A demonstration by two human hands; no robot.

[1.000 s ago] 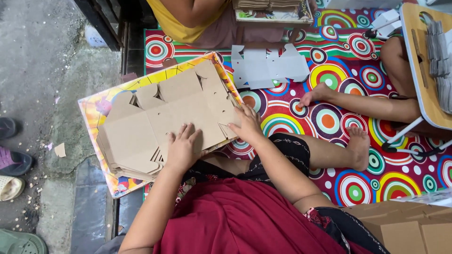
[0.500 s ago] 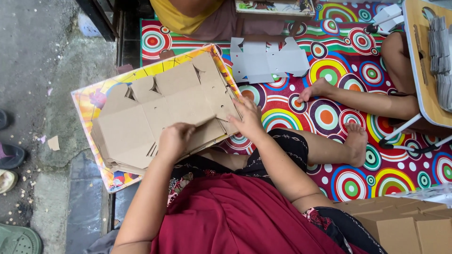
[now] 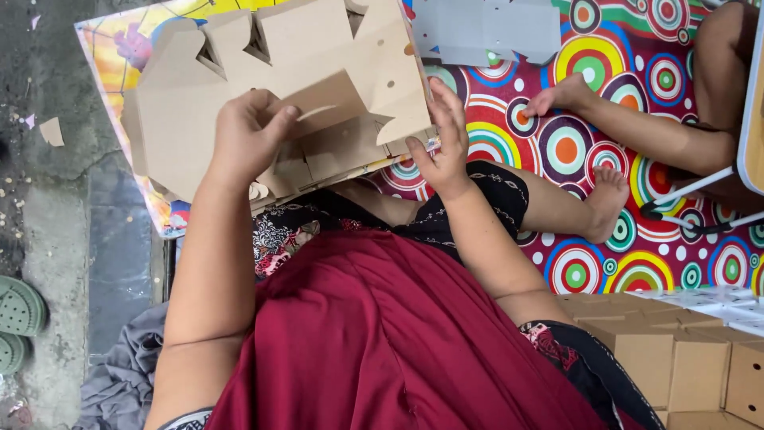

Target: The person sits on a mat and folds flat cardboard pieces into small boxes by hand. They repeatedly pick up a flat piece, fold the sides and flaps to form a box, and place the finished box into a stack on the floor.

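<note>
Nearest, red-clad lap, left hand curled with thumb pinching a folded flap of the flat brown cardboard cutout, right hand spread open against its right edge, cutout over a colourful board, circle-patterned mat beyond.

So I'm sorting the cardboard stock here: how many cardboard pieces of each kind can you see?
Brown die-cut cardboard sheet, held by the left hand and right hand: 1
Grey die-cut cardboard sheet on the patterned mat: 1
Folded brown cardboard boxes, partly cut off by the frame: at least 4
Total: at least 6
</note>
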